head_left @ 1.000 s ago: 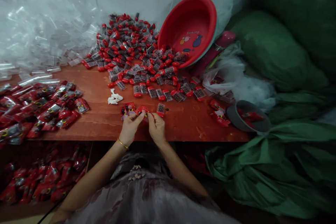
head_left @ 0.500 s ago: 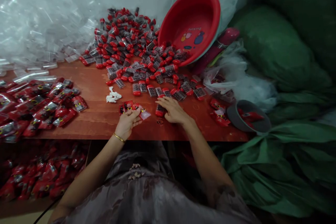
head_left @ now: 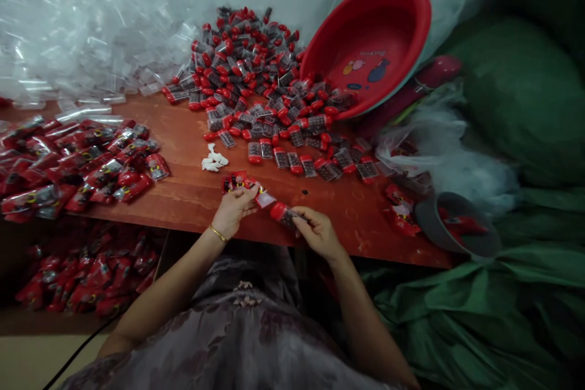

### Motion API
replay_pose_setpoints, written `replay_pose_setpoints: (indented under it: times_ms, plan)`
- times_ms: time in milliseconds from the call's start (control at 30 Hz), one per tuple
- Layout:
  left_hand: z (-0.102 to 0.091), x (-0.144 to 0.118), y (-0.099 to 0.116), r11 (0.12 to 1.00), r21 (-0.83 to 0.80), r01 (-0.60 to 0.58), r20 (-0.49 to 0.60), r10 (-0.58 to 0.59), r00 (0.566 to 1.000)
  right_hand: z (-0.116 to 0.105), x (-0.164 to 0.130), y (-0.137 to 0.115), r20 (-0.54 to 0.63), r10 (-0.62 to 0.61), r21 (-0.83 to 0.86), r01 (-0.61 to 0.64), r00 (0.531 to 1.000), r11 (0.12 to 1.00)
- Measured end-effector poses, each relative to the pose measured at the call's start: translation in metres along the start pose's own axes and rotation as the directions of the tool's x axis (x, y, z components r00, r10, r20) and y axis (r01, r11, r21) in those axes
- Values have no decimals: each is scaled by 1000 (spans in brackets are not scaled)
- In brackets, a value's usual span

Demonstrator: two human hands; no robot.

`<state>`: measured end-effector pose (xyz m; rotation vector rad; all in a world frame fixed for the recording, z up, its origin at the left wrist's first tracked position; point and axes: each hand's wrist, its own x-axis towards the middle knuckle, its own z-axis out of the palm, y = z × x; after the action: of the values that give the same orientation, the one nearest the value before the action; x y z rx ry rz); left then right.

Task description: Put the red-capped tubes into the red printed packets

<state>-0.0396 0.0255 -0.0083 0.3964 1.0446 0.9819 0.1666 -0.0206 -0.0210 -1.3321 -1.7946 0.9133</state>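
Note:
My left hand point(head_left: 234, 210) pinches a small red-printed plastic sleeve point(head_left: 261, 196) at the near edge of the wooden table point(head_left: 183, 189). My right hand point(head_left: 319, 231) holds a red-capped clear tube point(head_left: 284, 214), its cap pointing at the sleeve's mouth. A few more printed sleeves point(head_left: 234, 181) lie just beyond my left fingers. A big heap of red-capped tubes point(head_left: 256, 79) spreads across the back of the table.
A red basin point(head_left: 372, 42) leans tipped against the wall. Packed red sleeves point(head_left: 77, 161) pile at the left, more on a lower shelf point(head_left: 82, 277). Clear plastic point(head_left: 77, 30) fills the back left. A grey bowl point(head_left: 457, 225) and green sacks point(head_left: 516, 97) sit right.
My right hand reached out to the tubes on the table, picked one up and drew it back toward the sleeve in my left hand. The camera shifted left.

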Motion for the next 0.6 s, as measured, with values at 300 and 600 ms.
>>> replay_pose_setpoints:
  times_ms: [300,600]
  plan:
    - [-4,-4,-3,952,149,-267,103,254,962,23,-1,-19,59,343,432,-333,938,838]
    - [2,-8,-6,974,46,-224,111,218,970,40,-1,-21,-38,386,539,-307,922,785]
